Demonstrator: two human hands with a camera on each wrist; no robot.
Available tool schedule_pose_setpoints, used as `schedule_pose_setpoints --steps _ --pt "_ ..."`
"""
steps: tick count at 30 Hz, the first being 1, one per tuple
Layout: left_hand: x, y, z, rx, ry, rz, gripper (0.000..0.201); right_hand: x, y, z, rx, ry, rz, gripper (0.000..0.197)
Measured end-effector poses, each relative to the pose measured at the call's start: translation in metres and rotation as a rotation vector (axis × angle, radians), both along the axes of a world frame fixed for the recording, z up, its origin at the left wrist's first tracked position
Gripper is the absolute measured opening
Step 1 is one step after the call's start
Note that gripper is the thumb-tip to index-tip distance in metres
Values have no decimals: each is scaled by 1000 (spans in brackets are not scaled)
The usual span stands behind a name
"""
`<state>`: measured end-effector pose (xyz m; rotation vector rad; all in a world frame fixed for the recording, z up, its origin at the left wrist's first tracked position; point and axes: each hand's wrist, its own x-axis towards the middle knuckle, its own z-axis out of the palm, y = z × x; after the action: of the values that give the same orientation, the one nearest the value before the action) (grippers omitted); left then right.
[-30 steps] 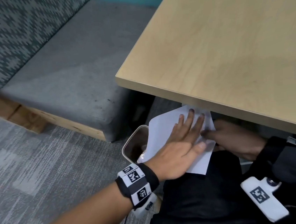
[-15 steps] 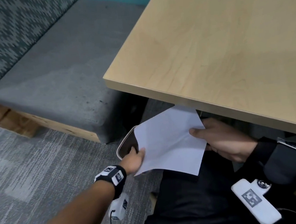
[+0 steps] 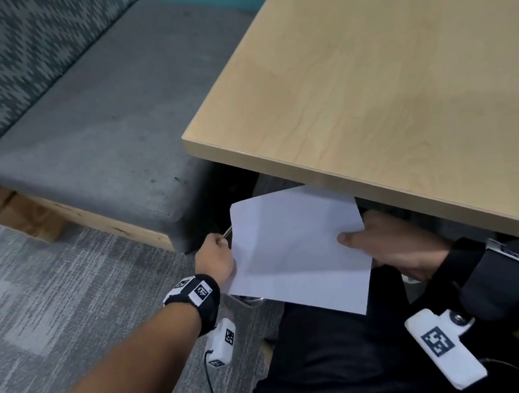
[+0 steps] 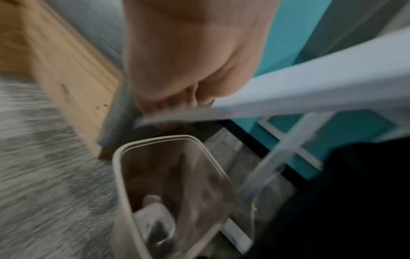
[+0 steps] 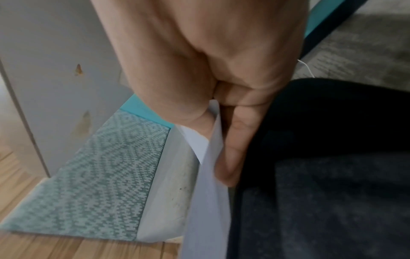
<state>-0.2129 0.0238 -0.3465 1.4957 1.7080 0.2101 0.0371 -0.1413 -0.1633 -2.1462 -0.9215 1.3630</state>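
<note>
I hold a white sheet of paper [image 3: 296, 250] roughly flat above my lap, just under the table's near edge. My left hand [image 3: 222, 254] grips its left edge with curled fingers; in the left wrist view the fingers [image 4: 177, 99] meet the blurred paper [image 4: 310, 82] edge-on. My right hand [image 3: 352, 239] pinches the right edge, thumb on top and fingers beneath. In the right wrist view the paper [image 5: 210, 201] runs between the thumb and the fingers [image 5: 230, 157].
A beige bin [image 4: 168, 175] with some rubbish in it stands on the grey carpet [image 3: 38, 299] below the paper. The light wood table [image 3: 382, 71] overhangs at the right. A grey bench seat [image 3: 90, 124] lies at the left. Black trousers [image 3: 333, 364] fill the bottom.
My left hand has left the top of the sheet, where it lay flat, and now grips the left edge. The paper has opened out flatter and hides the bin in the head view.
</note>
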Motion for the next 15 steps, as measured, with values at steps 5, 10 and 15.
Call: schedule_pose_setpoints --steps 5,10,15 --pt "42 -57 71 149 -188 -593 84 -9 5 -3 62 269 -156 33" --pt "71 -117 123 258 -429 -985 68 -20 7 1 32 272 -138 31" --pt "56 -92 73 171 -277 -847 64 -19 -6 5 62 465 -168 29"
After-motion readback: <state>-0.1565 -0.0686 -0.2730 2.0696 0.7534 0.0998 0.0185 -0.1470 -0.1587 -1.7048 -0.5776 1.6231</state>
